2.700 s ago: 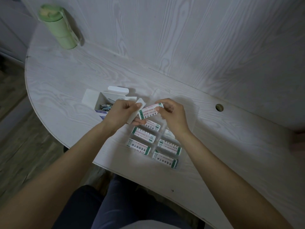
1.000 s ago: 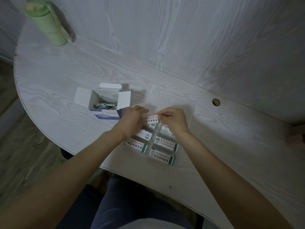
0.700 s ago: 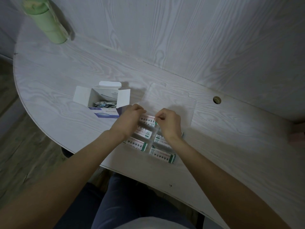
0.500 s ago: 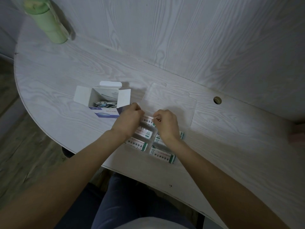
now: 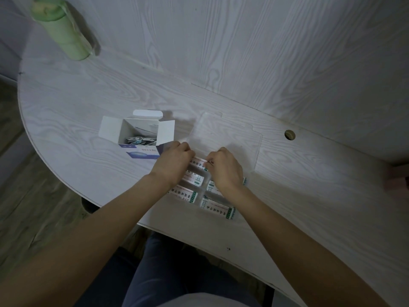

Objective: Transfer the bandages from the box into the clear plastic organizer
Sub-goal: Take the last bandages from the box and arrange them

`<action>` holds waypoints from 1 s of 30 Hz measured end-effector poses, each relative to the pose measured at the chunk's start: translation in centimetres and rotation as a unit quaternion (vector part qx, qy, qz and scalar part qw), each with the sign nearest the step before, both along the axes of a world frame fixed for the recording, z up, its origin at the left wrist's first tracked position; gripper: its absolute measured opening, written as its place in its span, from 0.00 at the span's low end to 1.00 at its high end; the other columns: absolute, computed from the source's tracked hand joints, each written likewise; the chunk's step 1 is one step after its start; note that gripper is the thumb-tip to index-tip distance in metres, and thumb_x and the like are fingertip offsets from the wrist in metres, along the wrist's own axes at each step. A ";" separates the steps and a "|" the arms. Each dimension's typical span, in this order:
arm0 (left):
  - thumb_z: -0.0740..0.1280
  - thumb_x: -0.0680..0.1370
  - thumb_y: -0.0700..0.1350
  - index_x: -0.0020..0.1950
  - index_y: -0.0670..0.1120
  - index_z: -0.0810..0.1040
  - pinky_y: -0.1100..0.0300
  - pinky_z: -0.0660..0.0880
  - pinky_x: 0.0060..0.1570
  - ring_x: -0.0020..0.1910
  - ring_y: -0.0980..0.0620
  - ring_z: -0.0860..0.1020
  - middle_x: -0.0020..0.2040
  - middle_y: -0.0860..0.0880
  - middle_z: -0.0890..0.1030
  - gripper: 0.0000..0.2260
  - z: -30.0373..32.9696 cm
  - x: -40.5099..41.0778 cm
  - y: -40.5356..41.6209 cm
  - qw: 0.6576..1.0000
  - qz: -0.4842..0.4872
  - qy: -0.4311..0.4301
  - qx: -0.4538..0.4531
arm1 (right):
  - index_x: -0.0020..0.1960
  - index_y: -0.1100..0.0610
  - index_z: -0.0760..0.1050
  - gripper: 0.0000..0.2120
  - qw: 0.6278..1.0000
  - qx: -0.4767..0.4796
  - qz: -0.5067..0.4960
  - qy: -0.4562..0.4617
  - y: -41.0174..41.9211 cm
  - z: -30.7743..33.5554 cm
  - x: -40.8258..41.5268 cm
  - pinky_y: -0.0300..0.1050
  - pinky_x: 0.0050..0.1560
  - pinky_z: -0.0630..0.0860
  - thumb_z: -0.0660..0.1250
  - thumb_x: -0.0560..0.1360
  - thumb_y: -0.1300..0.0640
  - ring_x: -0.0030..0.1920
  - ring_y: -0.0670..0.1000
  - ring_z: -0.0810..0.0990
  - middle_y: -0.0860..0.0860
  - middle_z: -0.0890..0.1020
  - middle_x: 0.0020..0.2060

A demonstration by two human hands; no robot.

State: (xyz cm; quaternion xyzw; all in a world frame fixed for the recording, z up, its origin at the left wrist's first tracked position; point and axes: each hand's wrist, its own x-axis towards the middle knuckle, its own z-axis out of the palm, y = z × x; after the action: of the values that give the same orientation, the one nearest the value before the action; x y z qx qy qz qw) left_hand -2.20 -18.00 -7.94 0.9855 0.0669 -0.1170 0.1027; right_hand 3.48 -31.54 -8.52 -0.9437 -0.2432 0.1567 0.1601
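Note:
An open white and blue box (image 5: pixel 141 135) stands on the table left of my hands, with several dark wrapped items inside. The clear plastic organizer (image 5: pixel 199 197) lies in front of me, its lid (image 5: pixel 230 140) folded back flat. Several white bandages with green ends fill its compartments (image 5: pixel 218 209). My left hand (image 5: pixel 171 163) and my right hand (image 5: pixel 225 169) each pinch an end of one bandage (image 5: pixel 198 162) over the far left compartment. Whether it touches the compartment floor is hidden by my fingers.
A green bottle (image 5: pixel 63 32) stands at the far left corner of the white wood-grain table (image 5: pixel 309 196). A round cable hole (image 5: pixel 289 134) sits to the right of the lid. The table's curved front edge runs just behind my forearms.
Both hands have lowered the bandage from above the organizer down to its far left compartment. My right hand has slid left along it, closer to my left hand.

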 end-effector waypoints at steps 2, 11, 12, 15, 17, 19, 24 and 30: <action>0.59 0.78 0.36 0.65 0.45 0.73 0.54 0.65 0.59 0.63 0.45 0.67 0.62 0.46 0.73 0.16 0.1 0.0 0.0 1.000 0.000 -0.001 0.011 | 0.54 0.56 0.80 0.09 1.000 -0.004 0.000 0.000 0.0 0.1 0.0 0.47 0.45 0.76 0.65 0.78 0.54 0.50 0.52 0.76 0.52 0.76 0.50; 0.59 0.79 0.38 0.69 0.46 0.70 0.56 0.64 0.61 0.65 0.46 0.67 0.66 0.46 0.72 0.18 1.3 -0.6 -0.5 0.997 0.011 -0.051 -0.053 | 0.54 0.56 0.79 0.09 1.000 0.014 -0.005 -0.003 -0.1 1.4 0.1 0.47 0.44 0.75 0.63 0.79 0.54 0.49 0.52 0.77 0.52 0.75 0.50; 0.60 0.79 0.38 0.69 0.46 0.71 0.57 0.64 0.60 0.64 0.46 0.68 0.65 0.46 0.73 0.18 1.8 -0.9 -0.6 0.995 0.006 -0.062 -0.079 | 0.54 0.56 0.79 0.10 1.000 0.024 -0.007 -0.003 -0.2 1.7 0.1 0.47 0.45 0.75 0.62 0.79 0.53 0.49 0.52 0.77 0.52 0.75 0.50; 0.62 0.78 0.40 0.66 0.47 0.73 0.58 0.68 0.55 0.60 0.48 0.71 0.60 0.47 0.75 0.16 3.6 -1.7 -0.7 0.981 0.001 -0.105 -0.163 | 0.55 0.56 0.79 0.11 0.997 0.083 -0.006 0.003 -0.1 3.0 0.5 0.45 0.44 0.74 0.61 0.80 0.53 0.48 0.51 0.77 0.53 0.76 0.49; 0.63 0.78 0.40 0.64 0.46 0.75 0.58 0.70 0.52 0.57 0.49 0.73 0.57 0.47 0.76 0.14 4.8 -2.3 -0.1 0.973 0.018 -0.146 -0.176 | 0.54 0.57 0.80 0.10 0.989 0.144 0.008 0.020 0.5 3.8 0.7 0.44 0.46 0.75 0.62 0.79 0.55 0.47 0.50 0.77 0.52 0.76 0.48; 0.64 0.78 0.40 0.60 0.43 0.77 0.56 0.71 0.48 0.54 0.48 0.74 0.54 0.46 0.77 0.11 5.6 -2.9 1.1 0.968 0.048 -0.183 -0.165 | 0.54 0.58 0.80 0.09 0.981 0.189 0.027 0.022 1.5 4.4 0.8 0.44 0.50 0.75 0.63 0.79 0.58 0.48 0.50 0.77 0.52 0.77 0.48; 0.66 0.74 0.34 0.55 0.41 0.79 0.49 0.74 0.49 0.53 0.39 0.74 0.55 0.41 0.77 0.11 5.6 -4.9 6.2 0.963 0.153 -0.205 -0.089 | 0.55 0.61 0.80 0.09 0.972 0.212 0.100 -0.007 5.3 5.6 0.7 0.44 0.54 0.73 0.63 0.78 0.63 0.54 0.52 0.76 0.54 0.78 0.52; 0.74 0.70 0.48 0.70 0.43 0.69 0.53 0.60 0.68 0.72 0.45 0.62 0.72 0.46 0.67 0.31 4.8 -6.7 12.2 0.971 0.179 -0.124 -0.098 | 0.57 0.59 0.80 0.11 0.960 0.115 0.254 -0.034 11.3 6.6 -0.1 0.51 0.55 0.73 0.66 0.76 0.60 0.57 0.55 0.75 0.55 0.81 0.54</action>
State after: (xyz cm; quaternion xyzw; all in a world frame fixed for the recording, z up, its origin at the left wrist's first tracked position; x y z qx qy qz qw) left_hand -8.92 -5.84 -3.14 0.9495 0.2170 0.0208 0.2256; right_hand 3.38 -20.20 -1.90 -0.8306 -0.4969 0.1315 0.2141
